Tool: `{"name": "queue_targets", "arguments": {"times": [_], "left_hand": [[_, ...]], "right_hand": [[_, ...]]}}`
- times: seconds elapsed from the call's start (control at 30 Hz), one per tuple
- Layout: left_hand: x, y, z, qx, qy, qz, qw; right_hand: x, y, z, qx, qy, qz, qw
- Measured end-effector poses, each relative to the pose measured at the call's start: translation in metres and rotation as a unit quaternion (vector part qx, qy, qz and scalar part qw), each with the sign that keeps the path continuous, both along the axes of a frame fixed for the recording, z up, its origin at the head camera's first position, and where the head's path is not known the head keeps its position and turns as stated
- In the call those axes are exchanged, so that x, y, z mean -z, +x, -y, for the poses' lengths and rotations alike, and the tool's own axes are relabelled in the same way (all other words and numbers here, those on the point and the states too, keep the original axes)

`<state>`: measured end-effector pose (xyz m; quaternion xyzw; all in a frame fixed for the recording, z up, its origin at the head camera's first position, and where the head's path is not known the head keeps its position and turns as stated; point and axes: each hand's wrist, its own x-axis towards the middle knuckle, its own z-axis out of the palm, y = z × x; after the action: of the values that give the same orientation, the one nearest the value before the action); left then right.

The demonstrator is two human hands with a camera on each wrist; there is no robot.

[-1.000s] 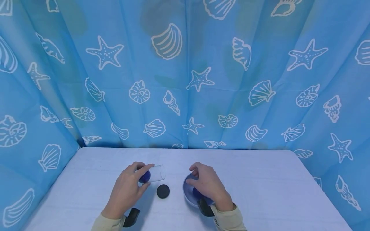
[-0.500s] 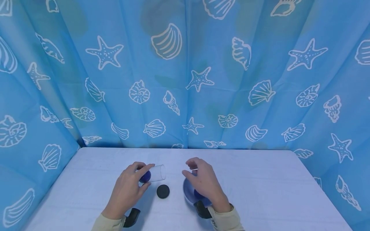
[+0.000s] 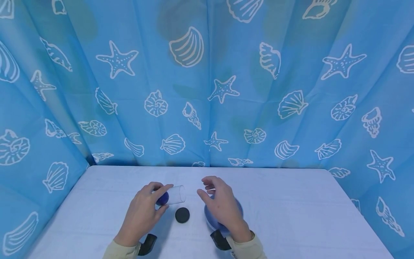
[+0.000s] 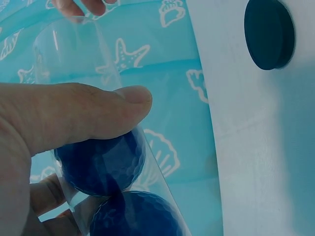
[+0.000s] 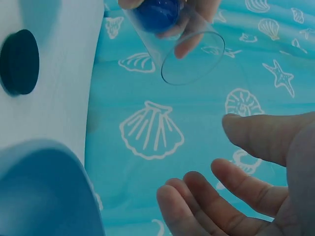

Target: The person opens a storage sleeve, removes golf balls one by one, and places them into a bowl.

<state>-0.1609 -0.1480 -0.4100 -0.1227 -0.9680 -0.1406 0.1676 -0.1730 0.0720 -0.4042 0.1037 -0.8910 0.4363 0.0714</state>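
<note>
A clear, tilted tube [image 3: 176,194] is gripped in my left hand [image 3: 141,212], thumb on one side and fingers on the other. Two dark blue dimpled golf balls show inside it in the left wrist view, an upper golf ball [image 4: 103,162] near the thumb and a lower golf ball [image 4: 138,216]. The tube's open rim [image 5: 193,59] points toward my right hand [image 3: 221,205]. That hand is over the blue bowl [image 3: 238,208], fingers loosely bent and apart, holding nothing in the right wrist view. It hides much of the bowl's inside.
A round black lid [image 3: 182,215] lies on the white table [image 3: 291,208] between the hands, left of the bowl. A blue curtain [image 3: 207,118] with white shell and starfish drawings stands behind the table and along its sides.
My right hand has moved left and slightly up from over the bowl, toward the tube's rim. The golf ball seen in the bowl before is now mostly hidden. The left hand stays put.
</note>
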Motion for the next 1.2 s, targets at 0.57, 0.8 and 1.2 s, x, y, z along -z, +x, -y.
{"name": "queue_targets", "arguments": {"times": [0.57,0.8,1.2], "left_hand": [[0.0,0.002,-0.001,0.007,-0.008,-0.012,0.9999],[0.001,0.002,-0.001,0.01,-0.014,-0.017,0.9997],[0.001,0.001,-0.001,0.017,-0.011,-0.023,0.9995]], "right_hand": [[0.002,0.003,0.013,-0.032,-0.029,0.032,0.999],[0.006,0.004,0.019,-0.042,-0.038,0.019,0.998],[0.011,0.005,0.026,-0.077,-0.074,0.046,0.993]]}}
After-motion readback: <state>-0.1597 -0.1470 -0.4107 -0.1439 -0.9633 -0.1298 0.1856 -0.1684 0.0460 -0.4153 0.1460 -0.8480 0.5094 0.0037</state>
